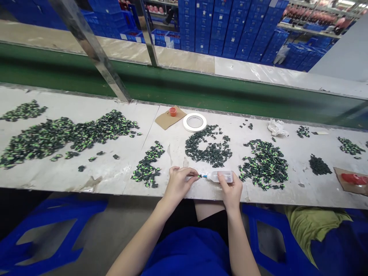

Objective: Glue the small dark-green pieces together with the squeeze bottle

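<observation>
My left hand (181,183) pinches a small black-and-green part (199,176) between thumb and fingertips, just above the table's front edge. In my right hand (232,189) lies a clear squeeze bottle (222,176), tipped on its side with its blue nozzle (204,176) pointing left at the part. Whether the nozzle touches the part I cannot tell. Beyond my hands is a ring-shaped pile of plain dark pieces (208,153). To the left of my left hand lies a pile of green-marked parts (147,165); a larger such pile (264,163) is right of the bottle.
A white tape roll (186,123) and a cardboard piece (165,119) with a small red tub (173,111) lie at the back. Long heaps of parts (57,138) spread left. Crumpled paper (277,127) and a dark pile (319,165) are right. Blue stools (267,230) flank me.
</observation>
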`<move>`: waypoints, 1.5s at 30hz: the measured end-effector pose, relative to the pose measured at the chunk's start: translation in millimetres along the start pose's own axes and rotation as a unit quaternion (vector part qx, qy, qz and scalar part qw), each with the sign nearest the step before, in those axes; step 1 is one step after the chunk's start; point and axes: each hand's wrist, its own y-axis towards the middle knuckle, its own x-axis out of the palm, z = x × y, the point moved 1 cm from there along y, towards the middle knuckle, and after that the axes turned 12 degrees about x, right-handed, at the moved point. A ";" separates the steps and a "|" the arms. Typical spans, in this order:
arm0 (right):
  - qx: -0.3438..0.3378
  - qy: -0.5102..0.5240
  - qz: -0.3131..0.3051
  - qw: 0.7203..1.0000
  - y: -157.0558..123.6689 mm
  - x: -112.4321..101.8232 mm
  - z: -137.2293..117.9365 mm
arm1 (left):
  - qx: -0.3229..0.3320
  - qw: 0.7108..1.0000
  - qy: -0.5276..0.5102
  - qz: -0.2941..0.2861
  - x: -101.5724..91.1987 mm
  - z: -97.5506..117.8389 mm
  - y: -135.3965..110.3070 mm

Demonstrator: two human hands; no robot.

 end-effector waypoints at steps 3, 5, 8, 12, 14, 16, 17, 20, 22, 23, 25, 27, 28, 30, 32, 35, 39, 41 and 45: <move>-0.002 -0.008 0.006 1.000 -0.5 0.5 0.0 | -0.004 1.000 -0.002 -0.003 -0.4 1.0 0.2; 0.000 -0.009 0.011 1.000 -0.5 0.0 1.8 | -0.004 1.000 0.000 -0.006 -1.0 1.6 0.4; 0.008 0.035 0.022 0.999 0.8 -3.5 7.2 | 0.000 1.000 0.009 -0.012 -2.2 3.0 0.8; 0.008 0.149 0.036 0.988 2.8 -9.8 15.2 | 0.019 0.999 0.037 -0.017 -1.7 4.2 0.2; -0.005 0.157 0.021 0.987 2.5 -9.4 16.7 | 0.038 0.998 0.056 -0.016 0.5 3.1 -1.0; -0.017 0.140 -0.011 0.990 1.1 -5.6 16.5 | 0.064 0.995 0.072 -0.017 3.5 1.1 -2.8; -0.020 0.130 -0.026 0.991 0.3 -3.0 16.1 | 0.077 0.994 0.079 -0.017 4.9 -0.1 -4.0; -0.017 0.091 -0.042 0.995 -1.3 4.0 15.8 | 0.100 0.991 0.092 -0.012 8.0 -2.8 -7.7; -0.025 0.054 -0.033 0.998 -1.8 6.7 16.1 | 0.107 0.990 0.097 -0.009 9.9 -3.1 -9.6; -0.037 0.036 -0.031 0.998 -2.2 7.8 16.2 | 0.109 0.989 0.097 -0.008 11.1 -2.8 -10.2; -0.065 0.007 -0.033 0.997 -3.8 9.7 15.8 | 0.112 0.989 0.099 -0.001 14.0 -2.1 -11.0; -0.085 -0.010 -0.038 0.996 -5.8 11.1 14.7 | 0.113 0.989 0.100 0.009 16.4 -2.1 -11.6; -0.089 -0.013 -0.041 0.995 -6.6 11.2 14.1 | 0.114 0.988 0.101 0.017 16.6 -2.8 -12.1; -0.092 -0.008 -0.058 0.994 -6.3 8.6 13.2 | 0.116 0.987 0.101 0.035 13.6 -5.5 -14.1; -0.095 0.009 -0.074 0.993 -2.2 1.1 13.1 | 0.113 0.987 0.102 0.058 5.5 -9.2 -17.9; -0.111 -0.003 -0.020 0.994 11.6 -16.3 13.3 | 0.096 0.986 0.102 0.090 -11.1 -12.7 -25.5; -0.112 -0.126 0.050 0.984 31.2 -25.8 12.2 | 0.076 0.989 0.068 0.106 -22.1 -7.8 -32.8; -0.102 -0.180 0.058 0.977 35.7 -20.4 10.8 | 0.069 0.991 0.035 0.108 -19.9 -2.4 -34.3; -0.112 -0.226 0.079 0.964 36.4 -7.0 6.5 | 0.051 0.992 -0.019 0.117 -11.2 7.8 -36.1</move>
